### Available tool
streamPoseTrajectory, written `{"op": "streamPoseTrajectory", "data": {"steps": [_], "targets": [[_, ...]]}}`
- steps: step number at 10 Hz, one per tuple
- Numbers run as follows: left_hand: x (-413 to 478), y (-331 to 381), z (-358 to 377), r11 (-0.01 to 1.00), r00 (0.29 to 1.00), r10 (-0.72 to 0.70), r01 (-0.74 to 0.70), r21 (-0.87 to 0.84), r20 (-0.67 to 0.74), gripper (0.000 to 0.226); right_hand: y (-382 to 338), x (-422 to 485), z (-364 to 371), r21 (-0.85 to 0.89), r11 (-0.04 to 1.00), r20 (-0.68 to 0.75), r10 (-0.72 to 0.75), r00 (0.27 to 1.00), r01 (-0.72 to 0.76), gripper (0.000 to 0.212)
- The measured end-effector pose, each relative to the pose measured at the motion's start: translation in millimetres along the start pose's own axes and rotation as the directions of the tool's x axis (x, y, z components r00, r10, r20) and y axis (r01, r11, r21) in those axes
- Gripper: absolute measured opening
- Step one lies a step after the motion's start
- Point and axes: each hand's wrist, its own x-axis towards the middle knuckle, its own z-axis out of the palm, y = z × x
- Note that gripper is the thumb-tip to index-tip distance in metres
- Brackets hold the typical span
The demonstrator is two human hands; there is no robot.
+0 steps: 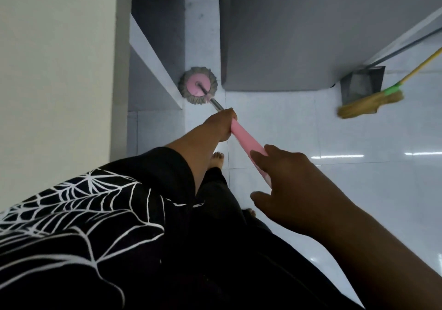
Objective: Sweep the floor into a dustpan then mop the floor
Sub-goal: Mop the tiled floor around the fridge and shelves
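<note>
A round mop head (pixel 198 85), pink disc with grey fringe, rests on the white tiled floor (pixel 358 137) in a narrow gap between a low white ledge and a grey cabinet. Its metal shaft runs back to a pink handle (pixel 246 140). My left hand (pixel 221 124) is closed around the lower end of the pink handle. Further up the handle sits my right hand (pixel 287 185), fingers partly spread over the pink grip. At the right, a straw broom (pixel 368 104) with a yellow stick and green collar leans beside a grey dustpan (pixel 361 85).
A grey cabinet (pixel 299 35) stands ahead, a white wall (pixel 55 70) on the left with a low ledge (pixel 153 63). My bare feet (pixel 216 160) stand on the tiles below the handle. Open floor stretches to the right.
</note>
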Motion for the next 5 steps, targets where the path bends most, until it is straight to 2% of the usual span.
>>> {"op": "streamPoseTrajectory", "data": {"steps": [1,2,3,4,5], "targets": [[-11,-13,9,0.995,0.995,-0.102,0.102,-0.013,-0.010,0.026,-3,-21,13,-0.042,0.999,0.056,0.009,0.998,-0.007,0.069],[-5,-24,12,0.999,0.998,-0.044,0.044,0.001,-0.034,0.021,-5,-20,18,-0.115,0.993,0.058,0.035,0.998,-0.028,0.064],[11,-11,10,0.965,0.996,-0.085,0.088,-0.249,0.022,0.042,-1,1,9,-0.136,0.988,0.063,0.083,0.995,-0.074,0.067],[39,12,-6,0.962,0.995,-0.090,0.079,-0.261,-0.033,0.049,2,37,-11,-0.165,0.980,0.084,0.127,0.988,-0.112,0.068],[70,35,-46,1.000,0.997,-0.029,0.028,-0.015,-0.077,0.037,-3,88,-31,-0.171,0.981,0.087,0.108,0.990,-0.092,0.060]]}}
